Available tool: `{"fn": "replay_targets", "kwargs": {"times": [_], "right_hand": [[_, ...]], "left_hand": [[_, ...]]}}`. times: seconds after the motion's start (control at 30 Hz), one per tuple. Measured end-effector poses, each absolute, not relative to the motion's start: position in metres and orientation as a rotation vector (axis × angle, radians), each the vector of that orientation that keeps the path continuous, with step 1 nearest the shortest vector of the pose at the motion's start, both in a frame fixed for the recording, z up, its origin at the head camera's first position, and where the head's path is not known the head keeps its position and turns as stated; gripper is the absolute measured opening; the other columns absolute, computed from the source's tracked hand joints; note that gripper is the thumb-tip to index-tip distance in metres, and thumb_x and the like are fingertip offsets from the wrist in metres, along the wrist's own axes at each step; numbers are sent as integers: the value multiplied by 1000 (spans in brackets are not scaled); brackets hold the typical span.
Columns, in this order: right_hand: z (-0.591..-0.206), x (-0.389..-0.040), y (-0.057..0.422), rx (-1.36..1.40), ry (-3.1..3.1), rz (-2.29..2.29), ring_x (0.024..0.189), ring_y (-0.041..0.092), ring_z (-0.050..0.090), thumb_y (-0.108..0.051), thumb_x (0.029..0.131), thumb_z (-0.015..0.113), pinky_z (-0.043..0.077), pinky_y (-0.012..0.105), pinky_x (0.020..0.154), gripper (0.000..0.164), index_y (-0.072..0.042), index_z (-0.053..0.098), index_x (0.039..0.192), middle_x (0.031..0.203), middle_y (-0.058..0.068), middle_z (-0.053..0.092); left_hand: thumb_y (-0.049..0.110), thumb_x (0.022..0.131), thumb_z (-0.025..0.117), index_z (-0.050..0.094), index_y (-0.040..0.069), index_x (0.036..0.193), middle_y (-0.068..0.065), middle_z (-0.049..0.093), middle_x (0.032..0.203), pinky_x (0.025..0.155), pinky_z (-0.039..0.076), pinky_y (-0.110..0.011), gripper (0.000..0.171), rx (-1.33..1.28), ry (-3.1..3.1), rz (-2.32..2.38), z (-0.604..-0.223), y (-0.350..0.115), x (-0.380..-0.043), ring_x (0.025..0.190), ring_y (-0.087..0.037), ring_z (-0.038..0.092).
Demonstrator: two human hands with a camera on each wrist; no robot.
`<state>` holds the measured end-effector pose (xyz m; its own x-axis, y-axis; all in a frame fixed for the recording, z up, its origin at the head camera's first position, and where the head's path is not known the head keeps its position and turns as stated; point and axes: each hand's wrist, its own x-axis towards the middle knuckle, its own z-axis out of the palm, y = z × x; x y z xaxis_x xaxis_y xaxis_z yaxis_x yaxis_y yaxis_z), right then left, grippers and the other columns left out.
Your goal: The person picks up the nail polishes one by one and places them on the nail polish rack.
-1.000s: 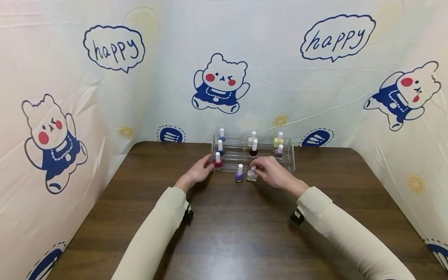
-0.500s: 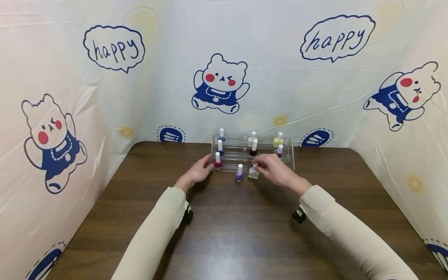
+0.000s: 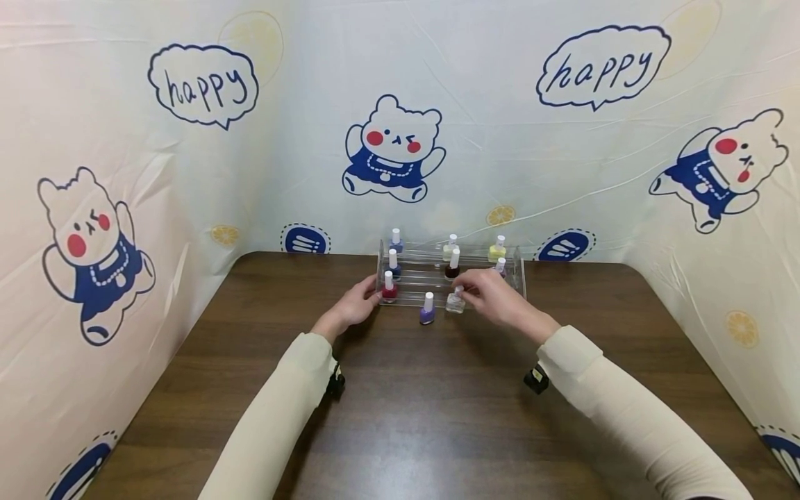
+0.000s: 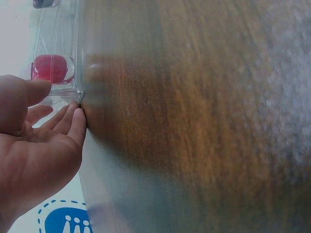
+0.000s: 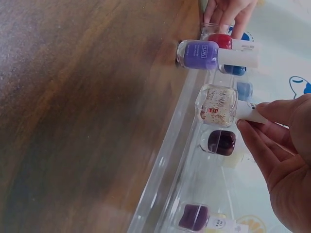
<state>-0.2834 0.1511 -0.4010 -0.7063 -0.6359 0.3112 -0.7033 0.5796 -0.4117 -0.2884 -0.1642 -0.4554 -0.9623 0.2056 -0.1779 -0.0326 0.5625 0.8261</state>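
My right hand (image 3: 496, 297) pinches the white cap of a clear nail polish bottle (image 3: 455, 303) between thumb and fingers. In the right wrist view this bottle shows glittery flecks and overlaps the front of the tiered clear acrylic rack (image 3: 415, 300). My left hand (image 3: 354, 304) holds the rack's left end, thumb close to the red nail polish bottle (image 4: 51, 68) and fingers at the lower corner. A purple nail polish bottle (image 3: 428, 314) stands upright on the table just in front of the rack.
On the rack stand a dark blue bottle (image 3: 394, 267), a blue one (image 3: 396, 243), a dark red one (image 3: 453, 268), a pale one (image 3: 450, 250), a yellow one (image 3: 497, 250) and a plum one (image 5: 194, 217). A printed cloth (image 3: 400, 62) hangs behind the wooden table (image 3: 400, 403).
My right hand has moved the clear bottle slightly up and right in the head view, toward the rack's front. The left hand, rack and purple bottle stay where they were.
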Motion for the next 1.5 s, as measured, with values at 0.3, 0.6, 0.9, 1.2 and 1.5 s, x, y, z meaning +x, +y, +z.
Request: {"fn": "replay_targets", "kwargs": {"times": [0.3,0.6,0.9,1.2,1.5], "right_hand": [[-399,-286,152,1143,-2659,792,92,24,73,1,95,69,61,38,82,18,2,73,112,107,16,75],[-392,-289,150,1123,-2674,801,93,25,73,1,95,69,61,40,83,19,2,74,113,108,18,75],[-390,-293,149,1108,-2687,800,93,25,73,0,95,69,61,40,83,17,1,74,112,107,16,75],[-390,-296,149,1090,-2695,807,95,27,72,-1,96,69,61,42,84,18,2,73,113,109,16,75],[-392,-300,150,1076,-2708,803,94,27,72,0,95,68,61,41,84,19,4,72,114,108,17,74]], "left_hand": [[20,109,48,27,15,163,-16,38,162,123,20,-59,58,143,2540,1359,-456,-164,-289,150,-38,31],[19,109,47,26,15,163,-16,37,163,122,19,-61,58,149,2528,1370,-455,-165,-289,150,-39,30],[18,109,47,27,16,163,-16,37,163,122,19,-61,58,141,2522,1380,-456,-165,-288,151,-39,30],[18,109,48,28,14,163,-16,38,162,123,20,-59,57,160,2532,1377,-456,-165,-289,150,-38,31],[18,109,48,29,15,162,-16,38,162,123,21,-58,57,158,2536,1374,-457,-165,-290,150,-38,32]]}}
